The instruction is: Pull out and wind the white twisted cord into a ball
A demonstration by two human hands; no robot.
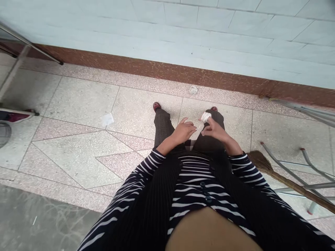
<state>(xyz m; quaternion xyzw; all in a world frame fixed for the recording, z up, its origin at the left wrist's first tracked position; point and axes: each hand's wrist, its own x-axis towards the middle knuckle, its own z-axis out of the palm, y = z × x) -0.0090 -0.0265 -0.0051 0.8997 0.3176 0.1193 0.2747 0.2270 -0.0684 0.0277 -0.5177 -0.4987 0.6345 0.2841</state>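
Both my hands are held over my lap, close together. Around the fingers of my right hand [215, 129] is a bundle of white string [206, 116]; its thumb and lower fingers point toward the other hand. My left hand [184, 131] faces it across a small gap, its fingers bent and its thumb and fingertip drawn together. A faint pale strand seems to run between the hands, too blurred to follow clearly. On the floor by the wall, beyond my feet, lies a loose coil of white string [193, 90].
A pale tiled wall [183, 35] with a brown skirting stands ahead. At right are a broom [261, 162] and a metal-legged stool [295, 170] on its side. White paper [107, 120] lies on the floor at left, near metal furniture legs [47, 54].
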